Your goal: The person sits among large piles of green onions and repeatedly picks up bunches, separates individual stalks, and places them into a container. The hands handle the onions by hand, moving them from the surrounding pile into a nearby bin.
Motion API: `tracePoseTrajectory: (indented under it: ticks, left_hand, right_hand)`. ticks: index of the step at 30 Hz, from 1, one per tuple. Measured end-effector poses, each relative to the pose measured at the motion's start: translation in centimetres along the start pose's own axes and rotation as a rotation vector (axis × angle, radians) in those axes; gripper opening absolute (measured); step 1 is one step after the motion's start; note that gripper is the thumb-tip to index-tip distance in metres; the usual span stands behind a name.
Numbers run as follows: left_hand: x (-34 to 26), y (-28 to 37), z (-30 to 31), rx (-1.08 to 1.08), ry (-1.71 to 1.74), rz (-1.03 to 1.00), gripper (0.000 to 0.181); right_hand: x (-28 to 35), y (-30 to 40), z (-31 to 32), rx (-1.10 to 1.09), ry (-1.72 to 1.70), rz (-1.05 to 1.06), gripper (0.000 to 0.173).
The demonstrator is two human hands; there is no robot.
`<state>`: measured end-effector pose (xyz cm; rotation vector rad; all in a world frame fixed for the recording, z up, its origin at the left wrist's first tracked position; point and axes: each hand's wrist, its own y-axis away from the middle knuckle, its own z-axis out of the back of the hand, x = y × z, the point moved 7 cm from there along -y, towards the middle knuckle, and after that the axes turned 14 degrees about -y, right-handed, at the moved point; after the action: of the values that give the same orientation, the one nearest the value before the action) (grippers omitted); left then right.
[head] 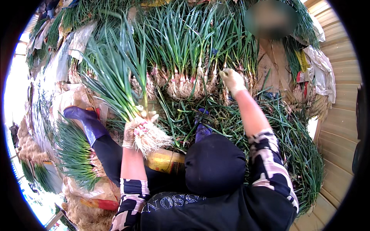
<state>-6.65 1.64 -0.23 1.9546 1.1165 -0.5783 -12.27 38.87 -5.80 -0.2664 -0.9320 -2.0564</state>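
My left hand [136, 127], in a pale glove, is closed around a bunch of green garlic plants [115, 83]. Their pinkish bulbs and pale roots hang over the palm side, and the long leaves point up and left. My right hand [232, 80], also gloved, is at the near edge of a wide row of garlic plants [185, 52], by the stems and roots. Its fingers are curled; whether they hold a stem cannot be made out. Loose leaves and stalks [225, 121] lie heaped between my arms, below the row.
Blue-purple boots [86, 121] stand out at the left and among the leaves. A tied-looking pile of garlic plants [76, 153] lies at the lower left, near heaps of roots [89, 213]. A ribbed wall [341, 115] rises on the right. A blurred oval covers part of the top right.
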Motion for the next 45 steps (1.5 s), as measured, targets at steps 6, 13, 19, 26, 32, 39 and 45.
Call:
tracePoseTrajectory:
  ticks: [6,13,19,26,32,39,45]
  left_hand:
    - [2.8,-1.0,-2.0,-0.089,0.116,0.117,0.038]
    - [4.4,-1.4,-2.9,0.132,0.410,0.053,0.058]
    - [5.6,-0.9,-5.5,0.156,0.359,0.178,0.050]
    - [4.9,-2.6,-6.4,0.212,0.049,0.280,0.049]
    - [5.8,-3.9,-5.4,0.261,0.016,0.303,0.044]
    - [6.3,-2.4,-5.7,0.188,0.034,0.341,0.047]
    - [7.1,-1.4,-6.4,0.206,-0.158,0.345,0.049]
  right_hand:
    - [-4.3,-7.3,-4.1,-0.062,-0.023,-0.054,0.028]
    - [-7.9,-0.1,-1.7,0.005,-1.614,-0.167,0.017]
    - [-3.0,4.8,-9.3,0.717,-1.754,0.176,0.018]
    - [7.5,13.3,-11.1,0.670,-0.604,0.731,0.023]
    - [-0.3,8.7,-12.8,0.895,0.080,0.473,0.023]
    - [2.8,8.0,-2.8,0.017,-0.345,0.715,0.032]
    - [10.0,7.8,-8.0,0.545,0.055,0.594,0.042]
